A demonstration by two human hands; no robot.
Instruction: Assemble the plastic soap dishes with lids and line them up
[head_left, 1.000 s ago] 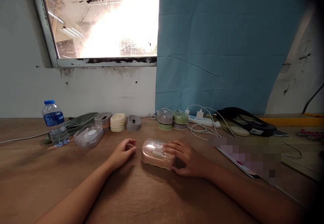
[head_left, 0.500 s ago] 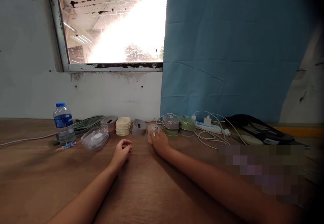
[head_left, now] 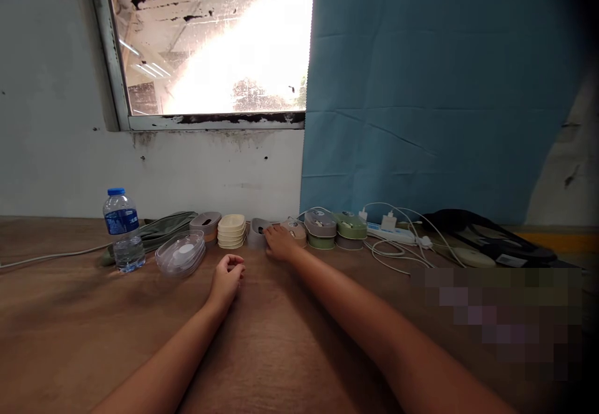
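Note:
My right hand reaches to the back of the table, its fingers closed at the right rim of a grey oval container with a dark opening. Just right of that hand, partly hidden by it, is a pinkish-beige lidded box. My left hand rests near the table's middle, loosely curled with a gap between thumb and fingers, and nothing shows in it. Behind it stands a stack of cream-coloured trays. To its left are nested clear plastic covers.
A water bottle and a dark green pouch are at the left. Stacked grey and green boxes stand right of centre. Beyond them lie a power strip, loose white cables and a black bag.
My right hand has left the pinkish-beige box, which now sits further back in the row, and has moved left to the grey container. My left hand has hardly moved.

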